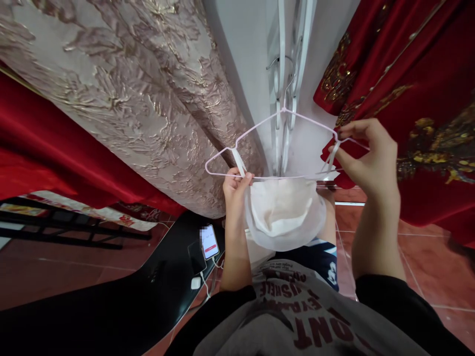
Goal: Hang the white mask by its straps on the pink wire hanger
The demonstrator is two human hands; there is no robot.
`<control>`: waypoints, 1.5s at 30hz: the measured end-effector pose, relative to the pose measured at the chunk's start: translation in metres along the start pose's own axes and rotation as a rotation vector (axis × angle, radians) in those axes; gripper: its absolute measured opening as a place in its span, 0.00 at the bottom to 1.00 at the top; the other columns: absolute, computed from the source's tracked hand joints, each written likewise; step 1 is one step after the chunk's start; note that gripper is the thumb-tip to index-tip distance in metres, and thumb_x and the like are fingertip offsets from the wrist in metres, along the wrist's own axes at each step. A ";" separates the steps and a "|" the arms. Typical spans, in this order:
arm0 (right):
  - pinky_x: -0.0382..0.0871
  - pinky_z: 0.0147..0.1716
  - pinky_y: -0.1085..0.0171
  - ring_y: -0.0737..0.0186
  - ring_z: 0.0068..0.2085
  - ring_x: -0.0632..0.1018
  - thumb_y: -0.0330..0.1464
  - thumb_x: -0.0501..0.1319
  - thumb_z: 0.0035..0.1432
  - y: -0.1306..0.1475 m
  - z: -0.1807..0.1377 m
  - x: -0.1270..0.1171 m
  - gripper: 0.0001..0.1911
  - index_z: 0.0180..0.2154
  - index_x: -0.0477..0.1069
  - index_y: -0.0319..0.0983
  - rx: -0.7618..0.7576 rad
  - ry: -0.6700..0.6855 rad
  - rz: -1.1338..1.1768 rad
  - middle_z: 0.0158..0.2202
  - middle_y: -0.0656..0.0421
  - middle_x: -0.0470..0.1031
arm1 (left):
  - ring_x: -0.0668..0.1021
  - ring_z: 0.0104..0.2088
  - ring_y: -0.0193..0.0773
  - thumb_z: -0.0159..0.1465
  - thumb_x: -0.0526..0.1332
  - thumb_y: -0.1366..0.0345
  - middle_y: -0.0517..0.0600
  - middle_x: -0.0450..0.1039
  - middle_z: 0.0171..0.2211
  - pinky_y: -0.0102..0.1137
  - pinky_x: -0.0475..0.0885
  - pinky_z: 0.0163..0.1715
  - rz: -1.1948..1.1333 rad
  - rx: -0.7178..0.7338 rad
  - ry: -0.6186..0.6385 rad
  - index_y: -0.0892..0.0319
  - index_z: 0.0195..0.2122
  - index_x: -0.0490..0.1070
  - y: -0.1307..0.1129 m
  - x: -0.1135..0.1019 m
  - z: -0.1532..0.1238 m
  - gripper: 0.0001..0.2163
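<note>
Hanger (284, 110), in left hand (236, 187), apparently touching right hand (367, 155)

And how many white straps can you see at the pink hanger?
2: one strap at the hanger, by the left hand; the other strap by the right hand. Others could be hidden.

We see a pale pink, triangular wire hanger (284, 110) with a silver hook (285, 95), a white, sheer-edged cloth garment (280, 220) with narrow white straps (239, 162), a dusty-pink brocade drape (122, 99) patterned with glinting gold leaves, crimson cloth (438, 94) embroidered in gold, and our black-sleeved grey shirt (276, 319) lettered in maroon.
</note>
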State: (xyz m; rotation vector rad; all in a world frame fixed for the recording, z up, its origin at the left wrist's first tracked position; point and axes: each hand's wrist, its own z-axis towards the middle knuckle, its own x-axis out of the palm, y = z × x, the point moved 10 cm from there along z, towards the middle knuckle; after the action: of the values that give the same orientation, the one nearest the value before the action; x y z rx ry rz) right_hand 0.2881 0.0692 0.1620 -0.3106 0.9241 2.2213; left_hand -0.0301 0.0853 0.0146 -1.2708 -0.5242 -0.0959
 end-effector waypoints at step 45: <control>0.79 0.49 0.50 0.54 0.47 0.84 0.36 0.63 0.70 -0.022 -0.077 0.066 0.12 0.52 0.80 0.48 0.145 -0.128 0.439 0.51 0.54 0.82 | 0.87 0.36 0.41 0.67 0.69 0.43 0.49 0.76 0.28 0.25 0.64 0.19 0.002 0.024 0.028 0.56 0.36 0.73 -0.011 0.008 -0.002 0.20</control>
State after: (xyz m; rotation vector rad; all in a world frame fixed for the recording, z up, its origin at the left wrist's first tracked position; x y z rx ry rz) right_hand 0.2515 0.0607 0.0651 0.1146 1.1618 2.5115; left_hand -0.0264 0.0815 0.0273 -1.2445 -0.4991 -0.1054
